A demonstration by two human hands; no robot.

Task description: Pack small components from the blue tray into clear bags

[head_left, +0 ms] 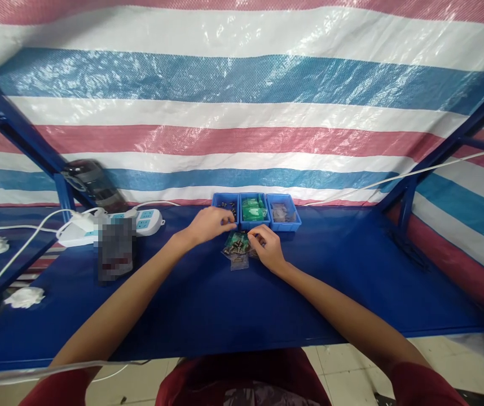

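My left hand (212, 223) hangs at the front of the left blue bin (214, 202), which holds small dark metal pieces (225, 205). Its fingers are drawn together; whatever they may hold is too small to make out. My right hand (268, 247) is beside a pile of small clear bags with brass-coloured screw-like parts (237, 248), on the table just before the bins. Thumb and forefinger are pinched at the pile's right edge, and what lies between them is unclear. Green packets (254, 210) fill the middle blue bin (242, 224). The right blue bin (288, 226) contains clear plastic bags (282, 213).
On the left of the blue table (225, 310) are a white power strip (149, 223) with cables, a blurred-out dark object (115, 248) and a dark bottle (96, 183). Crumpled white tissue (25, 297) lies farther left. Striped sheeting (242, 132) hangs behind.
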